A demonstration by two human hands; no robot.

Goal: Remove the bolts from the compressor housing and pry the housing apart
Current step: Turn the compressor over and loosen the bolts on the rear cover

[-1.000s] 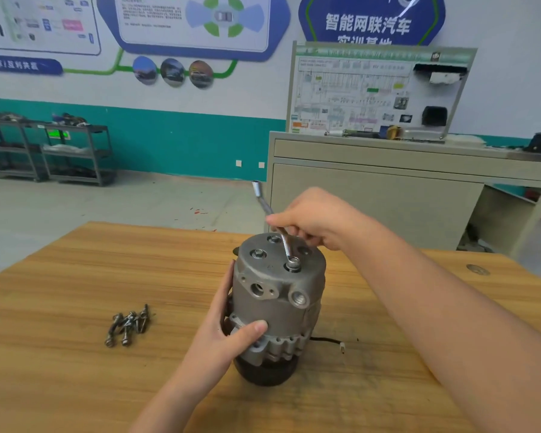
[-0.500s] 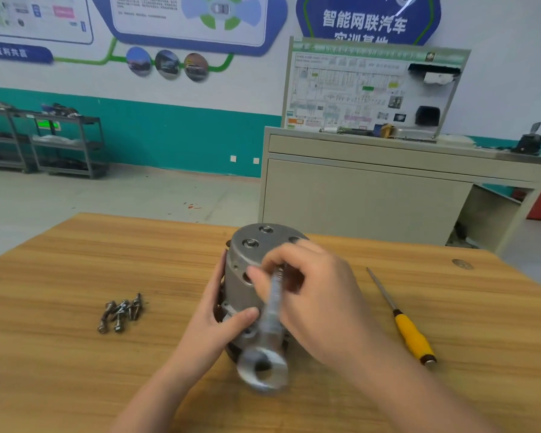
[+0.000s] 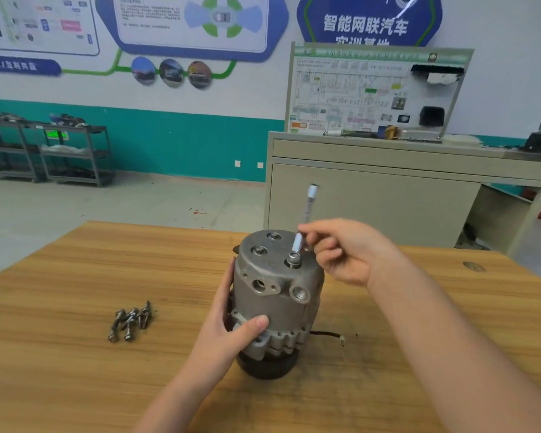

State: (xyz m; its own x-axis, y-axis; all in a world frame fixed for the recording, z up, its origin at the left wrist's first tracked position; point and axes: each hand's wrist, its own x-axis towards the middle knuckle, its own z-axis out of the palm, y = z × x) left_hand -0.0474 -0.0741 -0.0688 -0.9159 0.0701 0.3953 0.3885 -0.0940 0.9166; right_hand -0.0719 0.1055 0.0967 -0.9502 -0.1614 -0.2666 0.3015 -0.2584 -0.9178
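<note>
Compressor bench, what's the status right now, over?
Left hand grips compressor. Right hand pinches wrench seated on a top bolt. Two bolts beside it in place; loose bolts on table. Nothing blocking.

wooden table [image 3: 75,385]; beige cabinet [image 3: 372,198] behind; grey shelving racks [image 3: 72,151] far left.

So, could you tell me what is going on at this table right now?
A person is unbolting a compressor housing that stands upright on a wooden table. The left hand steadies its side, while the right hand pinches a wrench seated on a bolt on top. Two more bolts are still in place, and removed bolts lie to the left.
</note>
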